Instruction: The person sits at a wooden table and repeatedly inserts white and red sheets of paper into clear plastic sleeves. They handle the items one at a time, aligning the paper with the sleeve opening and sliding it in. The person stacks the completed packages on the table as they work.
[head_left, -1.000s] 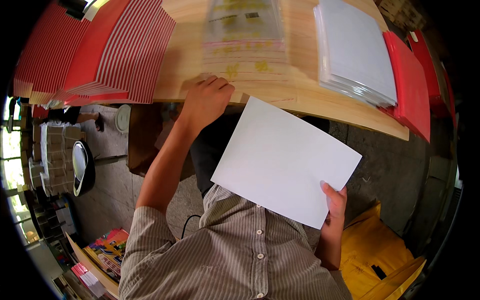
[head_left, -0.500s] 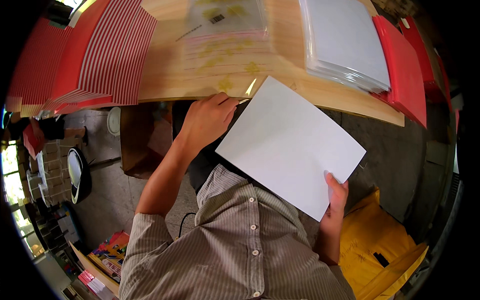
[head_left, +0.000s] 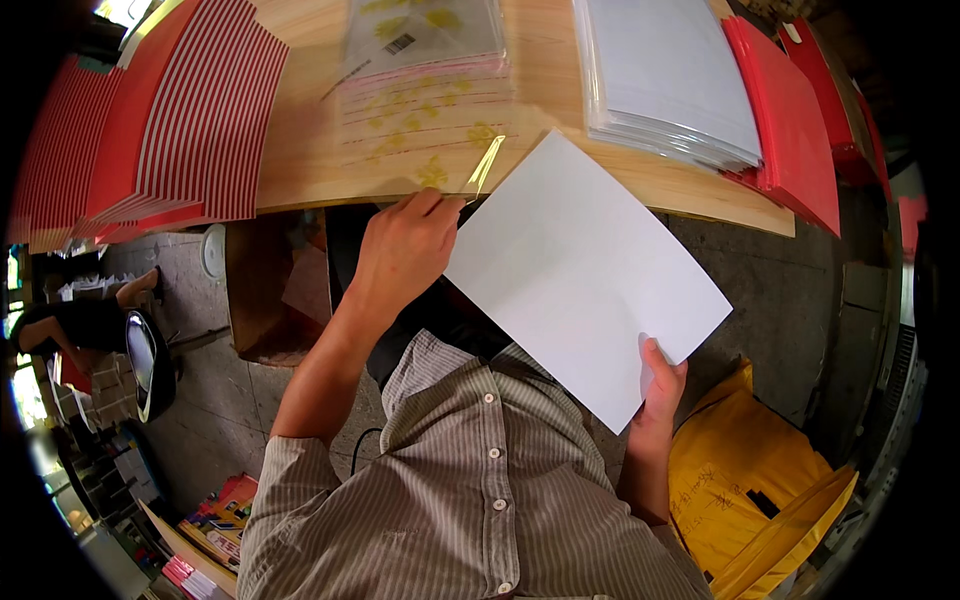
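My right hand [head_left: 660,385] grips a plain white rectangular sheet [head_left: 590,270] at its lower right edge, thumb on top. The sheet is tilted, with its far corner over the table's front edge. My left hand [head_left: 405,245] is closed at that edge, its fingers pinching the near lip of a clear plastic bag [head_left: 410,125]. The bag lies flat on the table and bears yellow floral prints and thin pink lines. A bright yellowish glint runs along its raised part beside the sheet. The left fingertips are partly hidden.
Tall stacks of red booklets [head_left: 150,130] stand at the table's left. At its right lie white sheets in clear sleeves [head_left: 680,90] and a red stack [head_left: 790,130]. Below are a yellow bag [head_left: 745,480] at right and a brown box [head_left: 270,290] at left. Another person sits far left.
My left hand has shifted slightly right along the table edge, and the bag's lip lifts more, its glint longer. The white sheet has moved a little toward the table. The view has shifted slightly.
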